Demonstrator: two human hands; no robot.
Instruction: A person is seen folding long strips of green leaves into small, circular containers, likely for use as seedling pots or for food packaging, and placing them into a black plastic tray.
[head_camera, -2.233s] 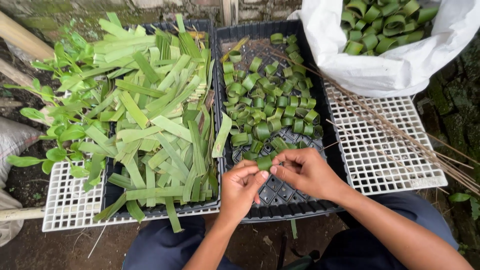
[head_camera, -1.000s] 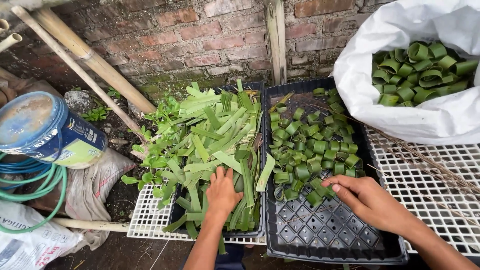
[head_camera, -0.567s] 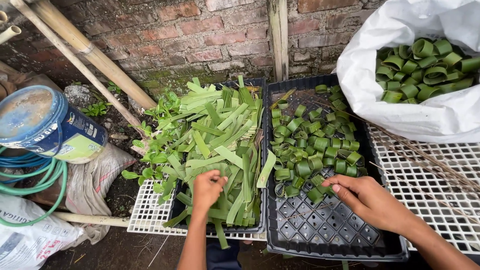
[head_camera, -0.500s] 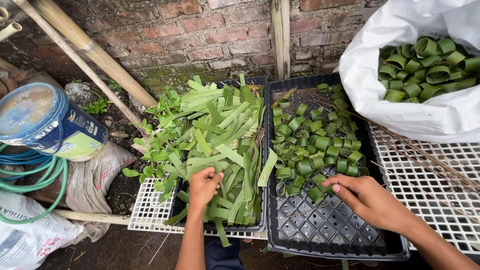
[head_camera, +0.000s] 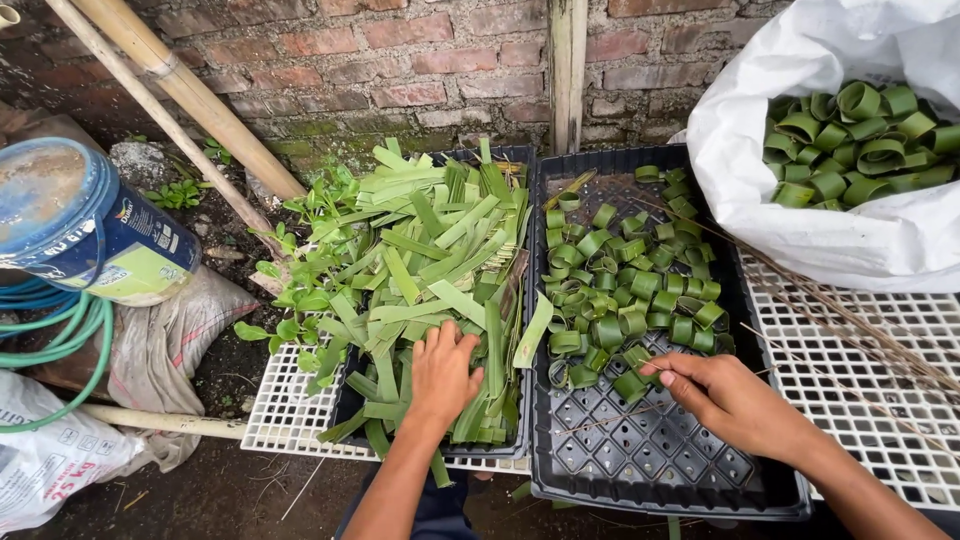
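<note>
Left hand (head_camera: 440, 372) palm-down, fingers spread flat on the leaf strips (head_camera: 430, 270), left of the black tray (head_camera: 650, 470). Strips mostly run lengthwise toward the brick wall (head_camera: 400, 60). Right hand (head_camera: 735, 400) reaches over the tray, fingertips narrowed at a leaf ring (head_camera: 632, 382); grip unclear.

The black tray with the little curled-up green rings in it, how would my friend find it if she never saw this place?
Start at the brick wall and look down to two trays side by side on a white grid rack. The black seedling tray is the right one, under the right hand. Unlike its neighbour, heaped with flat leaf strips, it holds rolled leaf rings and shows square cells.
</note>
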